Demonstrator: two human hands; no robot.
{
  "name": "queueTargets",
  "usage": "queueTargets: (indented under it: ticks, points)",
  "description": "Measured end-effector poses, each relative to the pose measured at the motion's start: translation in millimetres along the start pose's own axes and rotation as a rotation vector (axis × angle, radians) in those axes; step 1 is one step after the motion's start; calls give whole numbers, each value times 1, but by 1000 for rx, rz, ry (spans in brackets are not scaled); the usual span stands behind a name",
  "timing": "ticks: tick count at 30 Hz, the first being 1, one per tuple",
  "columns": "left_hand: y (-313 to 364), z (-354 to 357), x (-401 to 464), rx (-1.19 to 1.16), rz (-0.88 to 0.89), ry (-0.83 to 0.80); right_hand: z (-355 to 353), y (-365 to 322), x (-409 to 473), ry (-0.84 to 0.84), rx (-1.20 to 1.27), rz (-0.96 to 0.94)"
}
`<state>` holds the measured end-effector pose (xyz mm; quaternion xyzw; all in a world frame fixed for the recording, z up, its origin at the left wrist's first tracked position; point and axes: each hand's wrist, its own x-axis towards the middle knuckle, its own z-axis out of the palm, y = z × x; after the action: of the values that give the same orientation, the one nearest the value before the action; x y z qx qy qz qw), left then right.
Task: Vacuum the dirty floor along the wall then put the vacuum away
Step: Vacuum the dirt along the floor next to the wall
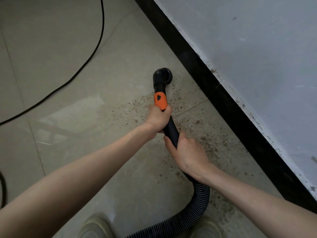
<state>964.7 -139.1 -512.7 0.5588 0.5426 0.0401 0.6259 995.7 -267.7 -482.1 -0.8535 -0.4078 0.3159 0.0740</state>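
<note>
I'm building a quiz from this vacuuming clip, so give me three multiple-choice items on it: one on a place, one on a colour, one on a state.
1. Where is the vacuum nozzle?
A. On the floor near the black baseboard
B. Lifted against the wall
C. Beside the shoe

2. What colour is the collar on the wand?
A. Blue
B. Orange
C. White

3. How is the wand held?
A. One hand only
B. By no hand
C. Both hands grip it

Key: 1 A, the nozzle sits on the tile by the baseboard; 2 B, the collar is orange; 3 C, the left hand and right hand both wrap the wand.
</note>
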Motion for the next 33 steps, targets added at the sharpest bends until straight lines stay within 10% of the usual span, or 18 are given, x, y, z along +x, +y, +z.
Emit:
queueTargets:
  ticks: [33]
  points:
    - [21, 27, 26, 61, 90, -131, -5, 19, 20, 60, 125, 122]
